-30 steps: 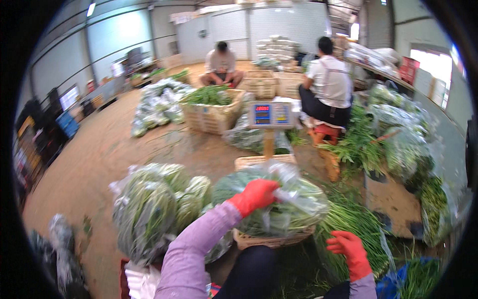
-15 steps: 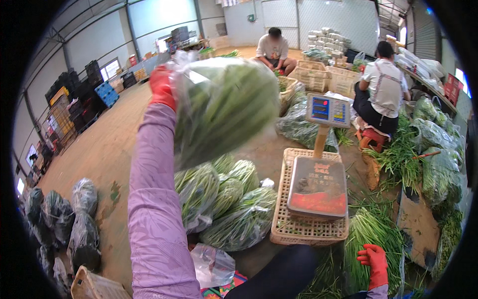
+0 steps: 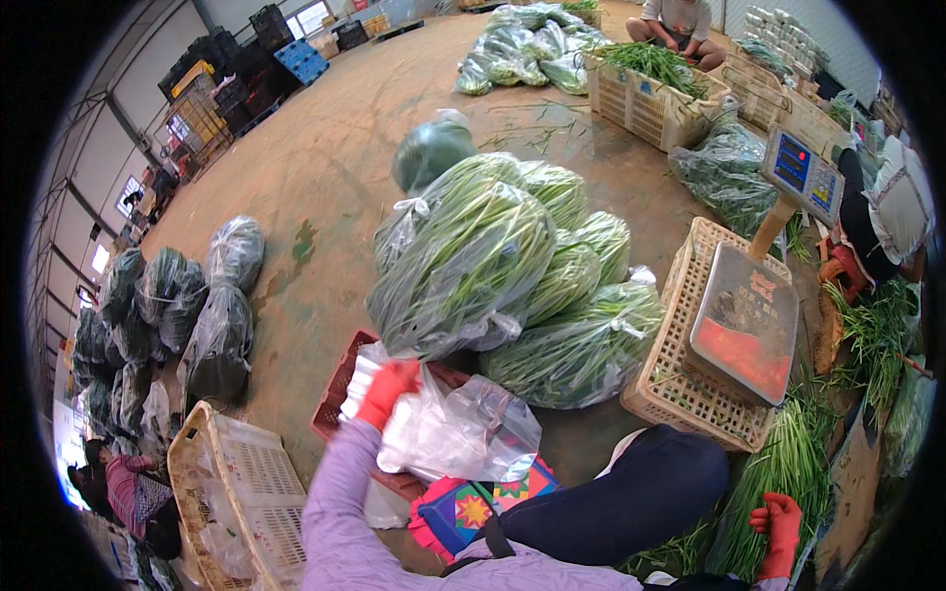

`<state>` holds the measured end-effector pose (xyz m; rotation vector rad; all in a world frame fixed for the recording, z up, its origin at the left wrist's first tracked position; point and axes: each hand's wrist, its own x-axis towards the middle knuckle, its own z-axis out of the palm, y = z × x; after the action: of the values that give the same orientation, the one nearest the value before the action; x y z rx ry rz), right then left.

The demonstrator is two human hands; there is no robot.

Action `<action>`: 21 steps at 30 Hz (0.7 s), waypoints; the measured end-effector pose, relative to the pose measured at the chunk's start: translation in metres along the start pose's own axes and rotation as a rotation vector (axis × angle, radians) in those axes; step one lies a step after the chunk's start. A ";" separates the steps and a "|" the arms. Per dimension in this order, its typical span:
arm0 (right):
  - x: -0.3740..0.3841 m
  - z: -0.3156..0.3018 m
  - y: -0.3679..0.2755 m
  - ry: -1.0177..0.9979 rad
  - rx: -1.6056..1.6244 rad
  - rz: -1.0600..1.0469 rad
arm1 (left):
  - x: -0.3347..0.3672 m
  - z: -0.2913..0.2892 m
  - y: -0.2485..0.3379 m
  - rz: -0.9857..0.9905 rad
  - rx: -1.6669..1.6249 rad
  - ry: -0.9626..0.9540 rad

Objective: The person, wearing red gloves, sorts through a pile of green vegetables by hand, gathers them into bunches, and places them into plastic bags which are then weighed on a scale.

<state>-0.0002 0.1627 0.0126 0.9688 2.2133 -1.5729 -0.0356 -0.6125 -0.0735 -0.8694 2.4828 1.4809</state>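
My left hand [image 3: 389,389], in a red glove, reaches onto a stack of clear plastic bags [image 3: 458,428]; its fingers are too smeared to show a grip. The stack rests on a dark red crate [image 3: 340,394]. Just beyond it lie filled clear bags of long green-stalked vegetables [image 3: 473,256], heaped together. Low on the right, my right hand [image 3: 778,532], also red-gloved, has half-curled fingers apart and nothing in them. It hovers beside a pile of loose green stalks [image 3: 783,468].
A scale [image 3: 744,320] sits on an upturned cream crate [image 3: 645,379] at the right. Another cream crate [image 3: 271,483] stands at the left near several filled bags [image 3: 222,335]. A person [image 3: 680,30] crouches behind a crate of greens [image 3: 641,103]; another person [image 3: 882,197] sits at far right.
The filled bag of greens has left my left hand, which has come down to the plastic bags. My view has tilted down and turned left. My right hand stays by the loose stalks.
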 end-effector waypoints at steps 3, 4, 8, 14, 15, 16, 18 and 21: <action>-0.001 0.002 -0.009 0.018 -0.007 0.054 | -0.055 0.095 -0.046 0.323 0.563 0.252; 0.000 0.005 -0.010 0.039 0.035 0.070 | -0.064 0.113 -0.039 0.354 0.648 0.269; -0.008 0.016 -0.003 0.072 0.008 -0.020 | -0.048 0.152 0.013 0.468 0.848 0.187; -0.047 0.036 -0.010 0.005 0.017 -0.073 | 0.038 0.167 0.067 0.741 0.870 -0.135; -0.051 0.034 -0.010 -0.007 0.041 -0.102 | 0.040 0.167 0.109 0.894 0.649 0.007; -0.050 0.029 -0.009 0.003 0.065 -0.119 | 0.032 0.169 0.160 1.031 0.443 0.064; -0.054 0.034 -0.021 0.044 0.101 -0.177 | 0.007 0.161 0.262 1.173 0.206 0.151; -0.068 0.048 -0.052 0.042 0.197 -0.291 | -0.051 0.164 0.380 1.378 -0.084 0.129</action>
<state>0.0089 0.0846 0.0701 0.7594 2.3479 -1.9439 -0.2252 -0.3190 0.1543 1.0803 3.2081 1.7281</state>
